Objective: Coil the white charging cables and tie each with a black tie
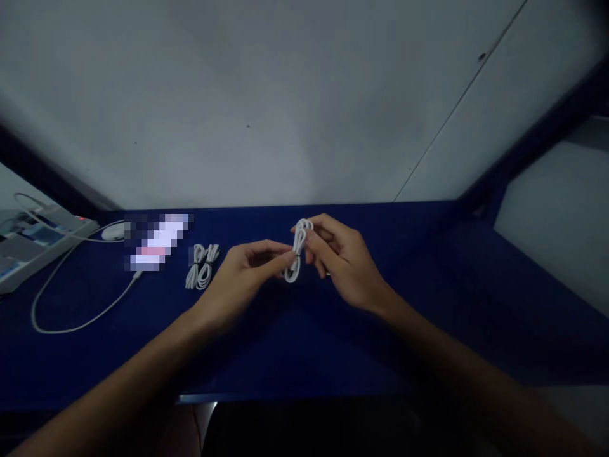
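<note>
A white cable (pixel 294 271), coiled into a narrow bundle with a dark tie around its middle, is held between both hands above the blue table. My left hand (pixel 250 265) pinches it near the tie with thumb and fingers. On the other side, my right hand (pixel 343 257) grips the upper loops between thumb and forefinger. The bundle stands nearly upright, leaning slightly right at its top. Two similar tied white cable bundles (pixel 203 270) lie side by side on the table, left of my left hand.
A phone with a lit, pixelated screen (pixel 157 244) lies at the left with a white cord (pixel 71 330) plugged in. Beyond it are a white mouse-shaped object (pixel 113 231) and a power strip-like box (pixel 42 244). A grey wall (pixel 266 114) rises behind the blue table (pixel 295 343).
</note>
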Demonstrator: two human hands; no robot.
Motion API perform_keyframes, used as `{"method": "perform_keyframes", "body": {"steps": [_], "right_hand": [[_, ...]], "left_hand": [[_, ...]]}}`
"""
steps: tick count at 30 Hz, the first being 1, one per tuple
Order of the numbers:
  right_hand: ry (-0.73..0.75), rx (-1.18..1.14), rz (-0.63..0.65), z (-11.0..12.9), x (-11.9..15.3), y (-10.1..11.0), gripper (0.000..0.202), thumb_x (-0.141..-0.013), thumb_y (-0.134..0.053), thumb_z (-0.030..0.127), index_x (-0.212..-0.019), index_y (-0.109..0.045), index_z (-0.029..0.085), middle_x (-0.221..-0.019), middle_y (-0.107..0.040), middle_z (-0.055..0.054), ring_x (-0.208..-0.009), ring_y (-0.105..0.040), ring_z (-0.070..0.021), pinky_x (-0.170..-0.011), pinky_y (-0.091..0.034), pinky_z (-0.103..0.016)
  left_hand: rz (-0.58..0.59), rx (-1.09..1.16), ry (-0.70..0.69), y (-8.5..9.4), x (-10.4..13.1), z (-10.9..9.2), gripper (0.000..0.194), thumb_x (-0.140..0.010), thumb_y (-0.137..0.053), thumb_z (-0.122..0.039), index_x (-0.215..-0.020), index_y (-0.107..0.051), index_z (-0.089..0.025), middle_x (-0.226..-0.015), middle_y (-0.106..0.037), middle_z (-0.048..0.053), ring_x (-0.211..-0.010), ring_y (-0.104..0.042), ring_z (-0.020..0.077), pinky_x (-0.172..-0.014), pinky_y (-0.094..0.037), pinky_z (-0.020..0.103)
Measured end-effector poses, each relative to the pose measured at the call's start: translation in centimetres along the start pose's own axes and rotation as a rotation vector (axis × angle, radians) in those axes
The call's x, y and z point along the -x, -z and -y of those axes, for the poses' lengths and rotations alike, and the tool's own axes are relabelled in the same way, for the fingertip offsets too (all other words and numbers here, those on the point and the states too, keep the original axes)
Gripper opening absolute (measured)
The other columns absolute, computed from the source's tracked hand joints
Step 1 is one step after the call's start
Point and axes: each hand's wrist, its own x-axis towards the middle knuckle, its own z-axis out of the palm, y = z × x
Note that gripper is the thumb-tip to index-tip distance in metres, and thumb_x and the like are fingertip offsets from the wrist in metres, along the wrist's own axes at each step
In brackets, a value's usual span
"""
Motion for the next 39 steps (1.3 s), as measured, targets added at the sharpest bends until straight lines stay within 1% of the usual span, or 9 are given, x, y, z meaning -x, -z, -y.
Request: {"method": "perform_keyframes", "body": {"steps": [4,7,12,19,22,24,27,32,39], "right_hand": [[-0.056,-0.190,-0.004,-0.3,-0.8,0.7,0.037,-0.109,-0.056,0.055,-0.104,-0.071,0.021,-0.074,-0.061,0.003,-0.052,-0.054,-0.0091,-0.047,-0.040,-0.025],[-0.104,-0.233,-0.025,-0.5,-1.1,0.8,0.028,-0.102,-0.070,0.048,-0.097,-0.069,0.021,-0.070,-0.059,0.005,-0.049,-0.050,-0.0074,-0.043,-0.037,-0.023],[-0.153,-0.228,0.021,-0.8,-1.0,0.6,0.016,-0.104,-0.062,0.034,-0.102,-0.072,0.022,-0.075,-0.061,0.003,-0.054,-0.053,-0.0085,-0.044,-0.036,-0.022],[-0.144,-0.278,0.087,-0.8,-1.2,1.4,0.021,-0.099,-0.054,0.024,-0.100,-0.075,0.024,-0.075,-0.058,0.002,-0.053,-0.044,-0.0104,-0.047,-0.033,-0.026],[-0.145,-0.280,0.108,-0.8,-1.5,1.8,0.029,-0.099,-0.051,0.023,-0.113,-0.076,0.025,-0.083,-0.063,0.001,-0.054,-0.047,-0.0114,-0.045,-0.030,-0.027],[-0.155,-0.255,0.036,-0.9,-1.4,1.8,0.029,-0.102,-0.050,0.026,-0.118,-0.074,0.025,-0.088,-0.067,-0.001,-0.053,-0.050,-0.0114,-0.044,-0.030,-0.027],[-0.113,-0.080,-0.094,-0.8,-1.1,1.3,0.021,-0.106,-0.057,0.033,-0.105,-0.074,0.022,-0.086,-0.069,0.000,-0.055,-0.053,-0.0109,-0.049,-0.038,-0.027],[-0.003,0.171,-0.045,-0.7,-0.3,0.3,0.012,-0.103,-0.069,0.033,-0.100,-0.075,0.023,-0.089,-0.071,0.000,-0.070,-0.061,-0.0142,-0.062,-0.047,-0.029],[0.138,0.303,-0.081,-1.2,-0.5,0.2,0.008,-0.095,-0.083,0.025,-0.095,-0.075,0.023,-0.091,-0.070,0.000,-0.071,-0.063,-0.0140,-0.063,-0.049,-0.029]], "left_hand": [[0.114,0.170,0.003,-0.3,-2.1,0.7,0.018,-0.099,-0.075,-0.038,-0.101,-0.086,-0.024,-0.099,-0.077,0.006,-0.091,-0.067,0.0214,-0.089,-0.053,0.037],[0.153,0.305,0.026,-0.3,-3.0,2.0,0.020,-0.101,-0.073,-0.037,-0.101,-0.086,-0.021,-0.100,-0.077,0.007,-0.092,-0.068,0.0204,-0.089,-0.054,0.035],[0.205,0.482,0.137,0.0,-3.1,4.1,0.028,-0.107,-0.065,-0.039,-0.107,-0.085,-0.019,-0.114,-0.079,0.011,-0.093,-0.071,0.0191,-0.090,-0.058,0.033],[0.417,0.622,0.296,0.4,-2.7,4.8,0.036,-0.108,-0.062,-0.043,-0.111,-0.086,-0.016,-0.103,-0.080,0.013,-0.084,-0.076,0.0196,-0.088,-0.063,0.034],[0.383,0.676,0.258,0.3,-2.6,4.7,0.027,-0.107,-0.066,-0.035,-0.108,-0.085,-0.016,-0.102,-0.079,0.011,-0.085,-0.075,0.0158,-0.085,-0.063,0.027],[0.322,0.683,0.221,0.3,-2.6,4.7,0.020,-0.105,-0.071,-0.031,-0.104,-0.085,-0.017,-0.103,-0.078,0.010,-0.087,-0.075,0.0148,-0.083,-0.063,0.025],[0.234,0.658,0.171,0.4,-2.8,4.8,0.015,-0.103,-0.074,-0.029,-0.106,-0.083,-0.017,-0.109,-0.079,0.009,-0.093,-0.075,0.0158,-0.087,-0.063,0.026],[0.118,0.641,0.114,0.6,-2.8,5.0,0.010,-0.094,-0.084,-0.022,-0.101,-0.078,-0.018,-0.099,-0.080,0.006,-0.093,-0.077,0.0176,-0.094,-0.063,0.032],[0.078,0.568,0.039,0.7,-2.9,5.2,0.049,-0.087,-0.090,-0.017,-0.134,-0.075,-0.021,-0.114,-0.080,0.006,-0.101,-0.076,0.0175,-0.103,-0.055,0.033]]}}
